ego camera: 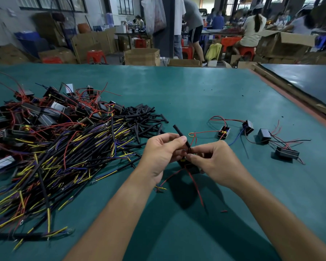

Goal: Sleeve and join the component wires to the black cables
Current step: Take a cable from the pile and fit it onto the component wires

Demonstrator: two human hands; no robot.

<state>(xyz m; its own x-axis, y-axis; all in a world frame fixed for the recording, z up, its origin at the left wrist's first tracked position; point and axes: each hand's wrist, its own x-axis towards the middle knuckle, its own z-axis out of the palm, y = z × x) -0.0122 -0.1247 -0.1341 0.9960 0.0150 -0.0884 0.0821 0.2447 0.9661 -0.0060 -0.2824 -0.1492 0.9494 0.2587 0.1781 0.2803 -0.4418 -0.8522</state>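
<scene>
My left grip [164,153] pinches a black sleeve [178,133] near its lower end, and the sleeve tilts up and away from me. My right grip [213,161] is curled close beside it, fingertips pinching the thin wires [190,148] at the sleeve's mouth. Just under both grips hangs a black component [191,167], above the green desk [196,95], its red leads [195,183] dangling toward me. Left of my hands lies a heap of black cables [60,159] with yellow and blue ends, with loose sleeves [145,117] behind it. Four more components [263,136] lie on the right, apart from one another.
</scene>
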